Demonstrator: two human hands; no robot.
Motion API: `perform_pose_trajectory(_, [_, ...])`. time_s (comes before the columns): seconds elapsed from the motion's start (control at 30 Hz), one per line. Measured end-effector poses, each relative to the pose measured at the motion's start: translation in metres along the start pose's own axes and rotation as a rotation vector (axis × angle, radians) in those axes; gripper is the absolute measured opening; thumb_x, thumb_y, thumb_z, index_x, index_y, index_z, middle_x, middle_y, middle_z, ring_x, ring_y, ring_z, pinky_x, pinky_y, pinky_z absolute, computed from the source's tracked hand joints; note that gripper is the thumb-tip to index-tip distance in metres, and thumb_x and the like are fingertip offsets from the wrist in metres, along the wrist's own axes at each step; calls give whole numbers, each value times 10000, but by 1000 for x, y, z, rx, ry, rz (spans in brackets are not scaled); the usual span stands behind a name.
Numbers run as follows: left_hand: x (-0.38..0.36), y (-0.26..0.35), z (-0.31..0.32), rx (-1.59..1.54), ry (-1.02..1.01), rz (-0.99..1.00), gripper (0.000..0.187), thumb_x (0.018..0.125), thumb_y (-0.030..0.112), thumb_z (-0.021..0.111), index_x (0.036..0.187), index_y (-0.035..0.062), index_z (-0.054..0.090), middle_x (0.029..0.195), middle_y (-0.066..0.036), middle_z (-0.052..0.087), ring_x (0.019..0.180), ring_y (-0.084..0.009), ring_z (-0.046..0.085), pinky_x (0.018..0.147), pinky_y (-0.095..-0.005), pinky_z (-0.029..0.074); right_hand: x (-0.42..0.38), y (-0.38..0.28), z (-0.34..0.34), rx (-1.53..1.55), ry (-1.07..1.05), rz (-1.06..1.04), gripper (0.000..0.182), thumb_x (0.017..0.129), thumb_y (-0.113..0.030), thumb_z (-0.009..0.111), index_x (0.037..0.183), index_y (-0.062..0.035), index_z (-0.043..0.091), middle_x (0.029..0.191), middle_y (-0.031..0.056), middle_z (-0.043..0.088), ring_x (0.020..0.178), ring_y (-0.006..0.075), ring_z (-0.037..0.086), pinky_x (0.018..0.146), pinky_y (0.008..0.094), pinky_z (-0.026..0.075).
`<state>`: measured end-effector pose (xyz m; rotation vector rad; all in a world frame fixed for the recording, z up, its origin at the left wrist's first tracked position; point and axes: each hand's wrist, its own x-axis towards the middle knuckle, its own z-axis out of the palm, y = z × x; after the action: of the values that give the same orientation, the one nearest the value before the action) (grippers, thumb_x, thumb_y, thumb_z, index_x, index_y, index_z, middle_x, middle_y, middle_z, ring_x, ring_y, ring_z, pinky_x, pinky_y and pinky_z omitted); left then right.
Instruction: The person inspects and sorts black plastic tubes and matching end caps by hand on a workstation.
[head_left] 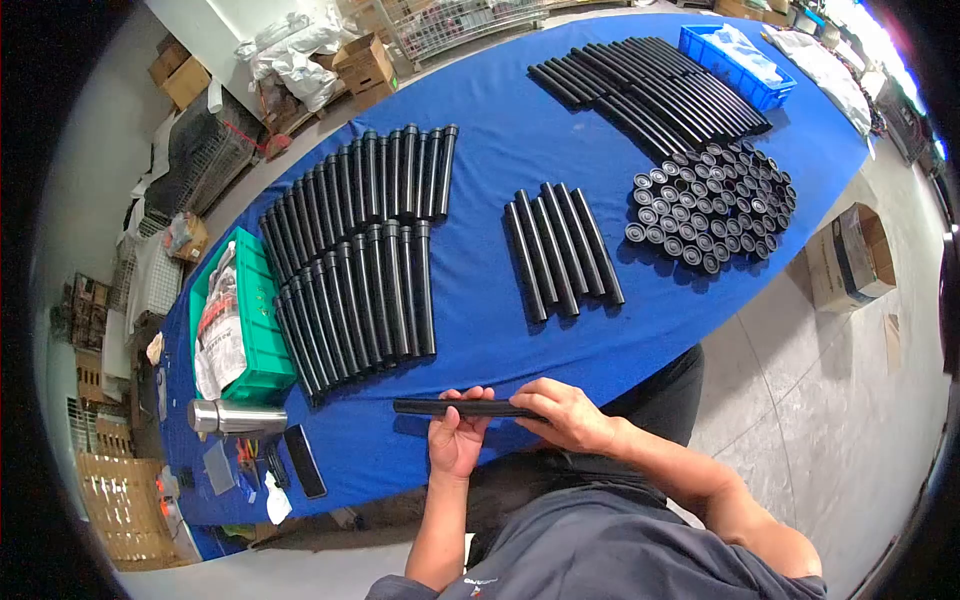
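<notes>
Level in front of my body is a black tube [418, 406], close to the table's near edge. My left hand [458, 440] holds it from below near the middle, thumb in front and fingers behind. My right hand [570, 415] is closed over its right end, so that end is hidden. Just beyond my hands lies a small group of black tubes [562, 250] without caps. To the right of these, many round black caps [710, 205] are spread close together. On the left, two rows of tubes with wider capped ends [360, 250] lie side by side.
More plain black tubes [650, 90] lie at the far right beside a blue bin [768, 97]. A green crate [270, 330] with cloth stands left. Near it are a steel flask [236, 417], a phone [305, 461] and pliers [247, 462]. A cardboard box [850, 258] sits on the floor.
</notes>
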<state>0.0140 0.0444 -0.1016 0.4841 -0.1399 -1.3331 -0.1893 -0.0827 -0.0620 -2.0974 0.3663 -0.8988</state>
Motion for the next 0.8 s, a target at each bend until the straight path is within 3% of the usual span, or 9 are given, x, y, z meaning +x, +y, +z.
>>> perform_pose_trajectory(0.13, [1, -2, -1, 52, -24, 33, 268, 978, 132, 664, 1227, 60, 595, 1307, -231, 640, 1318, -409, 552, 1100, -544, 491, 16, -20, -22, 498, -280, 832, 370, 851, -103, 764, 1178, -1, 622, 1070, 177, 637, 959, 362, 663, 813, 438, 570])
perform_pose_trajectory(0.23, [2, -2, 2, 35, 6, 23, 260, 979, 140, 665, 1219, 67, 596, 1306, -234, 639, 1314, -407, 555, 1097, -542, 494, -1, 3, -5, 54, -45, 42, 374, 867, -171, 772, 1167, 6, 634, 1019, 192, 642, 925, 348, 676, 801, 418, 566])
perform_pose_trajectory(0.27, [1, -1, 1, 20, 20, 15, 260, 980, 145, 666, 1219, 68, 596, 1306, -233, 639, 1314, -406, 555, 1098, -543, 493, -4, 7, -2, -24, -46, -43, 380, 877, -205, 772, 1160, 11, 638, 998, 202, 644, 909, 349, 677, 792, 414, 558])
perform_pose_trajectory(0.37, [1, -1, -5, 33, -13, 29, 261, 977, 154, 672, 1213, 68, 602, 1308, -231, 640, 1312, -404, 558, 1097, -544, 493, 1, -7, -12, 147, -68, 250, 358, 882, -177, 762, 1160, 11, 636, 1013, 203, 647, 920, 361, 668, 793, 431, 552])
perform_pose_trajectory(0.4, [1, -2, -3, 55, -16, 35, 264, 983, 165, 665, 1221, 68, 601, 1311, -223, 641, 1308, -400, 562, 1097, -543, 492, 9, -18, -21, 328, -199, 619, 346, 888, -170, 757, 1157, 12, 638, 1015, 207, 650, 930, 367, 664, 784, 437, 547])
perform_pose_trajectory(0.57, [2, -2, 0, 77, -10, 24, 277, 995, 187, 650, 1239, 68, 597, 1326, -208, 638, 1308, -391, 564, 1096, -539, 491, -3, 1, -11, 29, -90, 28, 355, 867, -107, 744, 1181, -6, 610, 1079, 187, 639, 969, 402, 651, 852, 468, 554])
perform_pose_trajectory(0.63, [1, -1, -3, 56, -27, 26, 275, 995, 181, 648, 1240, 64, 601, 1319, -213, 641, 1312, -389, 561, 1100, -534, 491, 1, -3, -13, 103, -73, 87, 351, 865, -91, 736, 1179, -4, 606, 1079, 187, 633, 982, 388, 651, 846, 456, 557])
perform_pose_trajectory(0.73, [2, -2, -2, 50, -28, 40, 274, 995, 176, 648, 1238, 57, 606, 1306, -217, 648, 1308, -390, 565, 1100, -529, 493, 12, -16, -26, 434, -253, 700, 352, 864, -82, 731, 1181, -2, 599, 1082, 185, 626, 1000, 384, 646, 853, 453, 555])
perform_pose_trajectory(0.8, [4, -3, 3, 68, -12, 45, 274, 994, 174, 649, 1236, 52, 609, 1297, -219, 652, 1306, -390, 567, 1097, -525, 498, 5, -4, -14, 162, -128, 232, 356, 869, -112, 741, 1178, 1, 603, 1067, 189, 627, 1006, 374, 647, 847, 447, 554])
